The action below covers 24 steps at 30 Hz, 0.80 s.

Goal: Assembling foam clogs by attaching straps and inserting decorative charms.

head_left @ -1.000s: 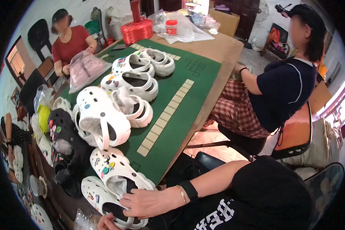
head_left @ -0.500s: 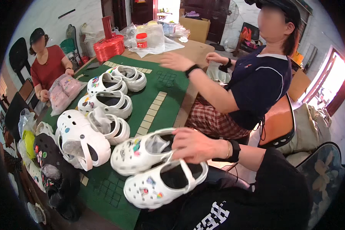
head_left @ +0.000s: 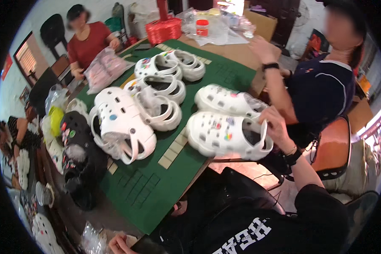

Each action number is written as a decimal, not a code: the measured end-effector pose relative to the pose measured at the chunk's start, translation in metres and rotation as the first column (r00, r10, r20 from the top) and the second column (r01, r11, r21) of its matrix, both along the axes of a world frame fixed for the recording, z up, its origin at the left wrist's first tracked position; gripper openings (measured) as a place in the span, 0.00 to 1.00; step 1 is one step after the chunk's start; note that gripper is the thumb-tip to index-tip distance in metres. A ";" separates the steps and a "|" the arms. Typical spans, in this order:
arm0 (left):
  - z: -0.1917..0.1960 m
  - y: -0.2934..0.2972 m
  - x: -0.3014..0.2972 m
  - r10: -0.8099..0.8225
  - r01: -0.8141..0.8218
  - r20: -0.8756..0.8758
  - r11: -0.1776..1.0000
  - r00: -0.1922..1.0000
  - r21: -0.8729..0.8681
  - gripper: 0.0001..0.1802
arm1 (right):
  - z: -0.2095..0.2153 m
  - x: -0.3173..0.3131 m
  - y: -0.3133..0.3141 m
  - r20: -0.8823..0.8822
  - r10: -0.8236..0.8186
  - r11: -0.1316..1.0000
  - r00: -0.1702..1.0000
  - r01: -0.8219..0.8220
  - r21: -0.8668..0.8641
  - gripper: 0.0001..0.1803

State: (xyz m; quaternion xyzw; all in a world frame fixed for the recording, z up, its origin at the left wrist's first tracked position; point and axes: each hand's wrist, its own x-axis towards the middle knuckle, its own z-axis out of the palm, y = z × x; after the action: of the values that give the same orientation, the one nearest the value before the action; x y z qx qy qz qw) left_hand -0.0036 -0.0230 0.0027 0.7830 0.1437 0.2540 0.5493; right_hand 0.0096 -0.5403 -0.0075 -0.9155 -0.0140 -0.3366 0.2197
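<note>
My right hand (head_left: 276,125) is closed on the heel ends of a pair of white clogs (head_left: 216,133), held side by side with toes pointing left over the green table's right edge. Small coloured charms dot their uppers, and clear plastic shows inside the farther one. At the lower edge, my left hand (head_left: 120,244) is only partly in view, fingers bunched. A crumpled clear plastic bag (head_left: 93,240) is beside it; what the fingers hold, if anything, is hidden. Left of the held pair, several more white clogs (head_left: 122,112) lie on the green mat (head_left: 144,207).
Black clogs (head_left: 78,156) crowd the table's left side. One co-worker in red (head_left: 86,46) holds a bag of pink items (head_left: 107,70); another in navy (head_left: 326,84) sits at the right, arm raised. Red twine (head_left: 163,31) and a red-lidded jar (head_left: 202,27) stand at the back.
My view has shifted, and the held pair has moved away from me and right, out toward the table's edge. My left hand has appeared at the lower edge. The navy-clad co-worker's hand has drawn back.
</note>
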 end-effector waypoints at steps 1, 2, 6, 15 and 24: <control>0.000 0.004 -0.002 -0.018 0.018 0.007 1.000 1.000 -0.002 0.12 | -0.003 0.012 -0.004 0.027 -0.041 0.999 0.999 0.041 -0.008 0.12; 0.002 0.009 -0.006 -0.029 0.029 0.013 1.000 0.999 -0.002 0.12 | -0.008 0.026 -0.007 0.054 -0.075 0.997 0.996 0.075 -0.012 0.13; -0.003 0.008 0.002 0.047 -0.046 0.026 0.998 0.999 -0.037 0.01 | -0.050 0.078 -0.053 0.131 -0.231 0.968 0.964 0.241 -0.067 0.08; -0.018 0.113 -0.007 0.236 -0.224 -0.051 0.958 0.970 0.178 0.07 | -0.032 0.076 -0.038 0.251 -0.201 0.912 0.947 0.275 -0.306 0.25; -0.064 0.250 0.003 0.148 0.121 -0.340 0.746 0.929 0.655 0.28 | -0.069 0.033 0.197 -0.149 0.441 0.894 0.885 -0.447 -0.014 0.16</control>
State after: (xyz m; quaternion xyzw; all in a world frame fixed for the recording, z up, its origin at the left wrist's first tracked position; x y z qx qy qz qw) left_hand -0.0004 0.2265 -0.0613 0.9591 0.1503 0.1401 0.1945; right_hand 0.0429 -0.3436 -0.0765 -0.9146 -0.2155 -0.2112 0.2693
